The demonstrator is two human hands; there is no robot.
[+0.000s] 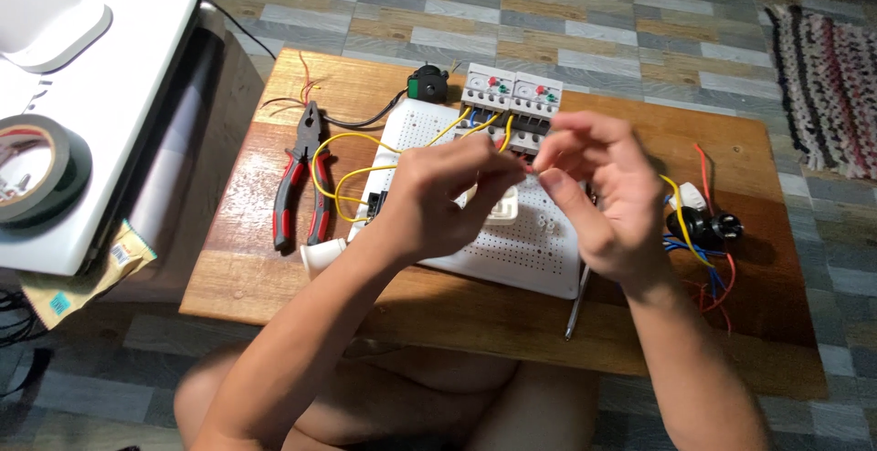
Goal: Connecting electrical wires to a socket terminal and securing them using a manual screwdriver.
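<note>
Fingers of left hand point(438, 191) and right hand point(598, 191) meet, pinching a small wire end point(531, 169), too fine to identify, just above the white perforated board point(521, 250). Yellow wires point(352, 172) loop to 2 breakers point(512, 95). Red-handled pliers point(306, 181) lie left on the wooden desk point(457, 314).

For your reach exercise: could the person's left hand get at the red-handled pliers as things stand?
Probably yes. The pliers lie flat on the wooden table, left of the left hand, with nothing on top of them. Only a yellow wire loops beside the handles. The hand is pinching something small, though.
</note>
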